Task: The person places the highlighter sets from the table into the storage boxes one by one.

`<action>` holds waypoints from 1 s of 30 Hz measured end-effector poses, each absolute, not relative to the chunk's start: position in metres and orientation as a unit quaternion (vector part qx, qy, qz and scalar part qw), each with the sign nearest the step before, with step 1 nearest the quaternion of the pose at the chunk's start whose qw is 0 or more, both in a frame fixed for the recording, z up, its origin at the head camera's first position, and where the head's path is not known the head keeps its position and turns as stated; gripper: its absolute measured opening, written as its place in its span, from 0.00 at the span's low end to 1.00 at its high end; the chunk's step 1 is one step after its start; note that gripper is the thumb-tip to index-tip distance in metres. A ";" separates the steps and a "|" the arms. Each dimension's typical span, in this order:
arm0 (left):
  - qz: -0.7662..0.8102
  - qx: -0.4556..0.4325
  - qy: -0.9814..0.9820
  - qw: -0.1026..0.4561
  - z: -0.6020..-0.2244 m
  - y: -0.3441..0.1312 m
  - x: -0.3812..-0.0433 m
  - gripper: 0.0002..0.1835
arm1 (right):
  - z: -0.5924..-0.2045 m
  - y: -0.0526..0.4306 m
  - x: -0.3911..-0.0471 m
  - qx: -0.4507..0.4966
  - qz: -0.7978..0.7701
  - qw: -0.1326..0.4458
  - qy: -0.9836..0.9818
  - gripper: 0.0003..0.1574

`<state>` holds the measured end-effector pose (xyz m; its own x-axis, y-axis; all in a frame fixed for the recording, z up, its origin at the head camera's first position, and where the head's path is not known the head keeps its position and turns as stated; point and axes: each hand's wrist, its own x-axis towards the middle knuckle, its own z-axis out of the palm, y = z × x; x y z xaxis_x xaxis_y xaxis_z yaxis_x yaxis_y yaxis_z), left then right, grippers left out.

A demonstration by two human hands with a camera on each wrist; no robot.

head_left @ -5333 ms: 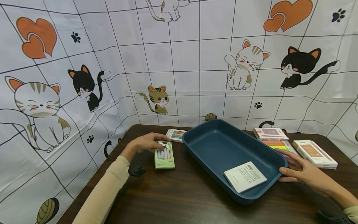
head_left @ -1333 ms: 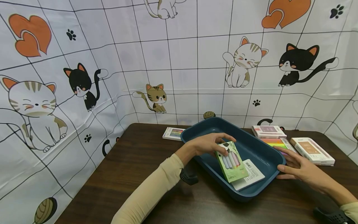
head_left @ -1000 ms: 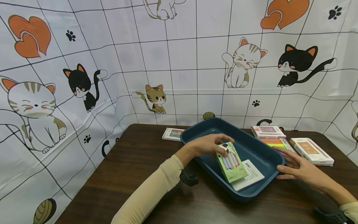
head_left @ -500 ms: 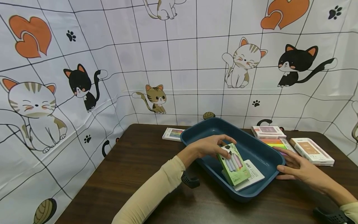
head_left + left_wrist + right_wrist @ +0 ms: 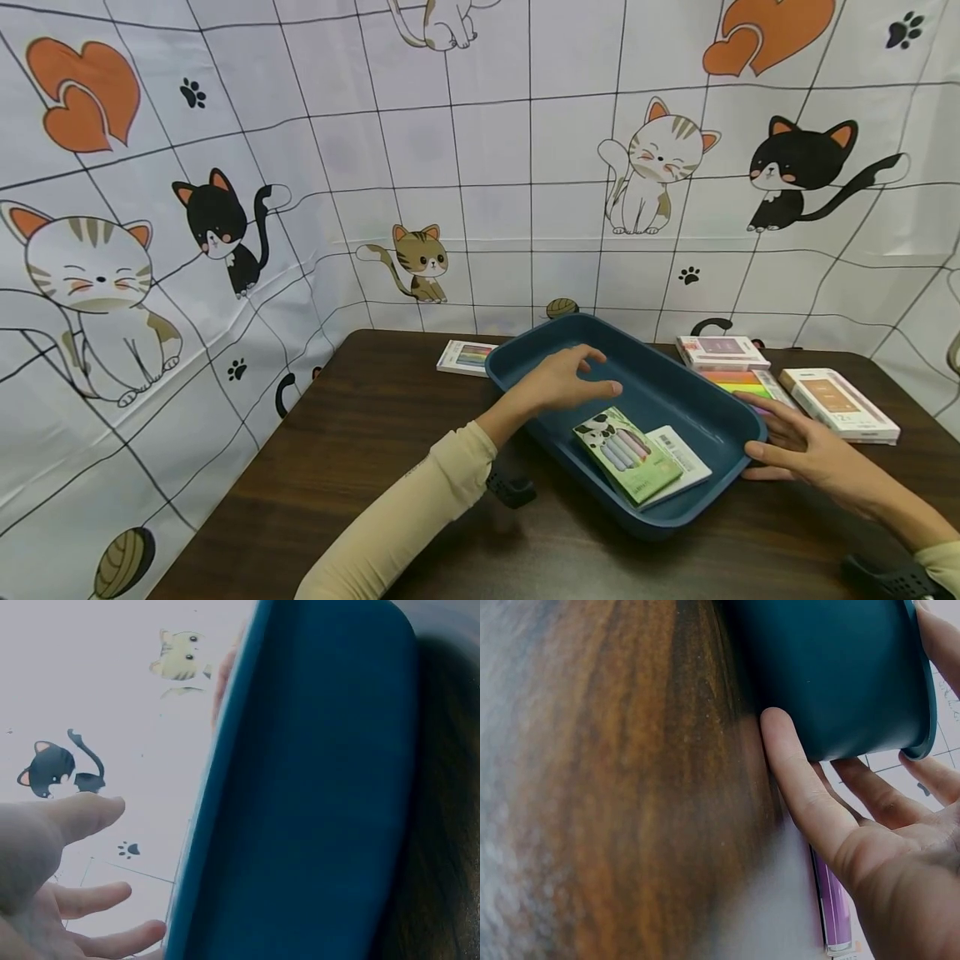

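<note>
A green box of coloured sticks with a panda print lies in the blue tray, partly on top of a white box. Over the tray's left side, just beyond the green box, my left hand holds nothing, thumb and fingers spread apart. In the left wrist view the same hand is next to the tray's wall. My right hand holds the tray's near right corner, thumb at the rim. The right wrist view has its fingers against the outer wall.
A thin white box with a rainbow window lies behind the tray on the left. To the right are a mauve-and-white box, a rainbow-striped box and a tan-and-white box. A cat-print sheet hangs behind the dark wooden table.
My left hand carried the green box from the table into the tray, lowered it onto the white box and let go, then drew up and back. The right hand stayed at the tray's corner.
</note>
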<state>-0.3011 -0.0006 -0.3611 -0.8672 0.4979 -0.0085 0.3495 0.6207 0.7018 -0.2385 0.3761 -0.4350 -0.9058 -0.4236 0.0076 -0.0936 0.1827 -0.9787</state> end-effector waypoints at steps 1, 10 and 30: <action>0.366 0.241 0.893 0.099 -0.360 -0.002 -0.301 0.34 | -0.435 0.376 -0.238 -0.170 -0.616 0.132 0.757 0.45; 0.353 0.252 0.895 0.107 -0.362 -0.005 -0.304 0.30 | -0.436 0.378 -0.239 -0.188 -0.627 0.140 0.743 0.45; 0.384 0.242 0.890 0.036 -0.349 -0.059 -0.313 0.30 | -0.437 0.375 -0.238 -0.178 -0.617 0.130 0.756 0.46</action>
